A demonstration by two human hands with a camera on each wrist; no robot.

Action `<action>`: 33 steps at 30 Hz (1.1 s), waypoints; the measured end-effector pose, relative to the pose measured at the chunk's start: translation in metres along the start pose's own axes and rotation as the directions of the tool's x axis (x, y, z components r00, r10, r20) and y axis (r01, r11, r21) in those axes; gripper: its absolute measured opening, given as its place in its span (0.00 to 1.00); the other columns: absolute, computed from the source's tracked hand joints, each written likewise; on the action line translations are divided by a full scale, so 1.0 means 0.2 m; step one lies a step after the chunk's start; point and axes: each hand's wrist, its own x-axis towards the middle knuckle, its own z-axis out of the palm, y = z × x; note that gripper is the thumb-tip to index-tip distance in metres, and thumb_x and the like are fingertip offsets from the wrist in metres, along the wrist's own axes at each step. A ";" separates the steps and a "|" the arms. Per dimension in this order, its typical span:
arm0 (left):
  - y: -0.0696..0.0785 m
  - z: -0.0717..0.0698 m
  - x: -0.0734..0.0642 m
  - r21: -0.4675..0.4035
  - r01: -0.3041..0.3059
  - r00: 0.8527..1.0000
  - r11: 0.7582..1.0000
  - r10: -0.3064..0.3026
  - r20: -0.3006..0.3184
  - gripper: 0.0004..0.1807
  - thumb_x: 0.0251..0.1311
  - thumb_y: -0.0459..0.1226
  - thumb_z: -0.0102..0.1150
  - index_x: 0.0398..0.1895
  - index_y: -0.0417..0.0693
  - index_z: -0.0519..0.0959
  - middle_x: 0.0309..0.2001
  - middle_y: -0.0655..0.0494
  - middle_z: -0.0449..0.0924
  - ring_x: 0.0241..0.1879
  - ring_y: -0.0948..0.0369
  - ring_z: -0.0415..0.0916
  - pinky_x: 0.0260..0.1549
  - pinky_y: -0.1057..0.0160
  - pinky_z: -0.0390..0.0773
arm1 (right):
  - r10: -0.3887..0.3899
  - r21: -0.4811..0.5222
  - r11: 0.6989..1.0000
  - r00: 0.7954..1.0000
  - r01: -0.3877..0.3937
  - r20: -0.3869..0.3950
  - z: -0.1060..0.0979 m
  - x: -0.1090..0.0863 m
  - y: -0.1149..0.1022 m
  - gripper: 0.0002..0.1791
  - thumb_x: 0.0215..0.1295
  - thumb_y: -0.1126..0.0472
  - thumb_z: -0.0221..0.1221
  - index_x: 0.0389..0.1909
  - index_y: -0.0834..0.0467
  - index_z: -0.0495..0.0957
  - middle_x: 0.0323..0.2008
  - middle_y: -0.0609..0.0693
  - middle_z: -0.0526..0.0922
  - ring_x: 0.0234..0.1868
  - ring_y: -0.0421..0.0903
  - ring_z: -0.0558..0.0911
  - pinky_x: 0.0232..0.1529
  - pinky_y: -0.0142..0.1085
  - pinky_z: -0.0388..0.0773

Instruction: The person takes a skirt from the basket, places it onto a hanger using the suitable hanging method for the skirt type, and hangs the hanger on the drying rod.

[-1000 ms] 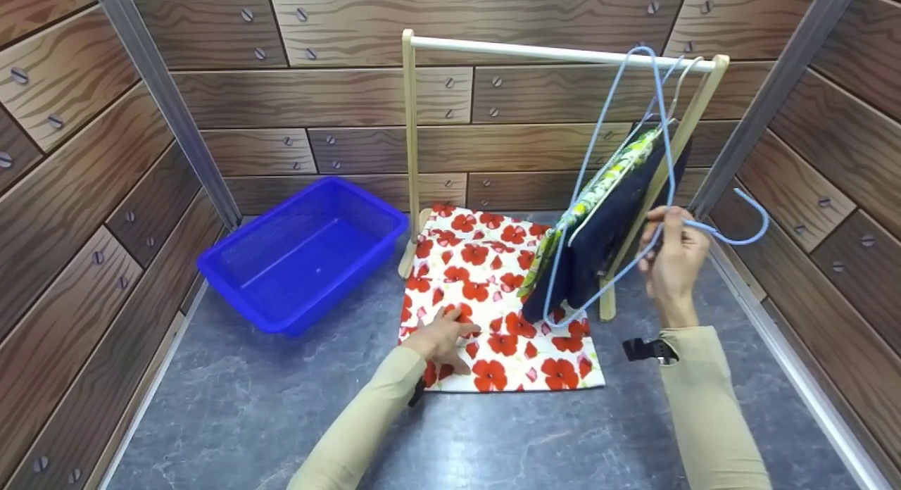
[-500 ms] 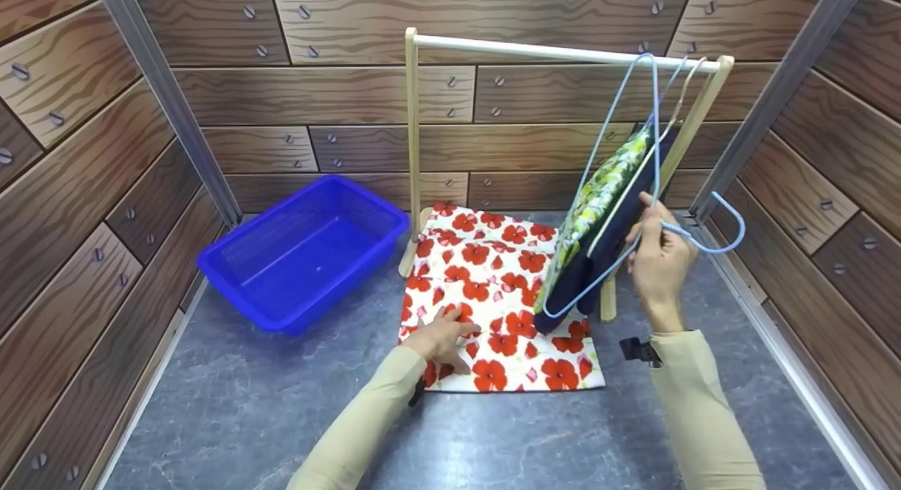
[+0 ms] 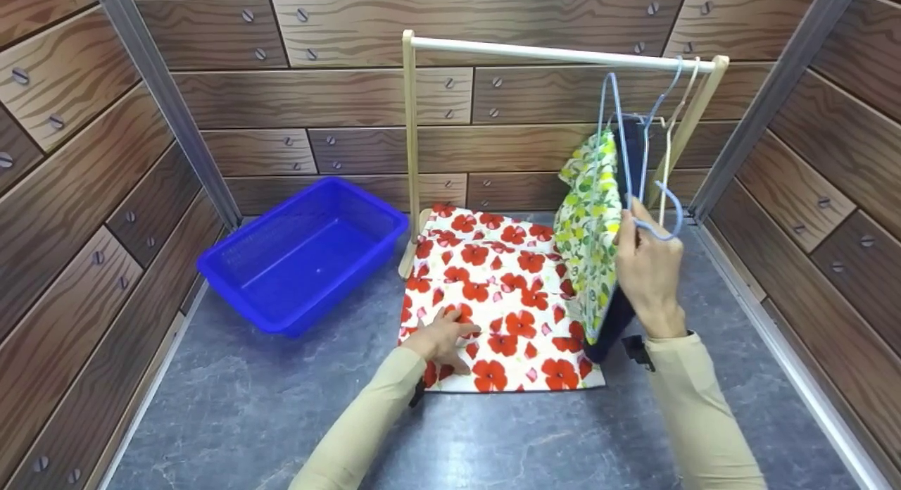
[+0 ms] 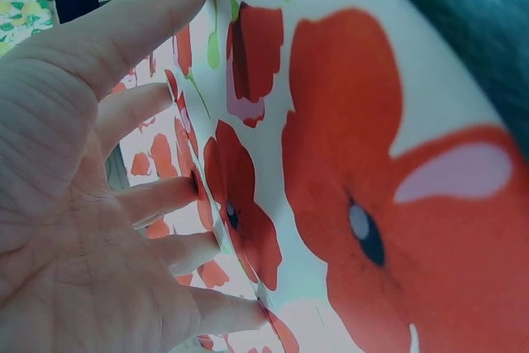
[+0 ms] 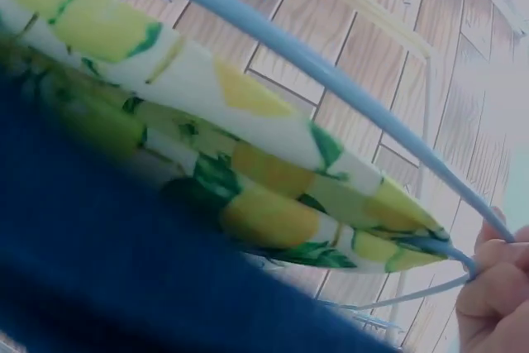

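My right hand (image 3: 651,272) pinches a light blue hanger (image 5: 331,78) close to its hook; the hook sticks out beside the fingers, pointing upward. Its far end rises in front of the rack. Right behind it hangs a lemon-print cloth (image 3: 588,208), partly overlapping a navy garment (image 3: 619,328). In the right wrist view, a blue wire runs from the fingers to the lemon cloth's tip. My left hand (image 3: 440,338) lies with spread, fairly straight fingers on a white cloth with red flowers (image 3: 503,343); the fingertips touch it in the left wrist view.
A wooden rack with a white rail (image 3: 535,51) stands over the flowered cloth. A second blue hanger (image 3: 662,99) and a pale hanger (image 3: 686,99) hook onto the rail's right end. Left of the rack sits a blue basket (image 3: 303,328). Plank-patterned walls surround the grey floor.
My right hand has moved left, turning the blue hanger and drawing its far end left and lower. The lemon cloth has swung to show its broad side. My left hand stays put.
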 end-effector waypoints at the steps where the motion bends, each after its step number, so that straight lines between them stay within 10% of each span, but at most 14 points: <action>1: 0.00 0.00 0.00 -0.004 0.001 1.000 1.000 -0.001 0.001 0.43 0.45 0.49 0.77 0.68 0.73 0.69 0.78 0.52 0.49 0.77 0.43 0.40 0.68 0.29 0.46 | -0.004 -0.021 1.000 1.000 0.004 0.011 0.00 0.00 0.00 0.18 0.75 0.61 0.49 0.56 0.66 0.79 0.17 0.57 0.81 0.13 0.54 0.73 0.17 0.40 0.68; 15: -0.01 0.00 -0.01 0.000 -0.014 1.000 1.000 0.014 0.015 0.43 0.47 0.50 0.76 0.69 0.72 0.67 0.79 0.51 0.46 0.78 0.44 0.37 0.68 0.29 0.47 | -0.012 -0.148 0.988 0.982 0.040 0.189 0.00 -0.01 -0.08 0.13 0.75 0.59 0.51 0.41 0.64 0.79 0.18 0.58 0.81 0.19 0.62 0.79 0.23 0.55 0.74; 33: 0.00 0.00 -0.01 -0.003 -0.006 1.000 1.000 0.006 0.007 0.43 0.46 0.50 0.76 0.69 0.73 0.68 0.78 0.52 0.47 0.78 0.45 0.38 0.68 0.29 0.46 | 0.214 -0.198 0.968 0.918 -0.154 0.334 0.20 -0.03 0.22 0.15 0.76 0.60 0.49 0.31 0.66 0.74 0.20 0.66 0.76 0.24 0.68 0.79 0.23 0.59 0.72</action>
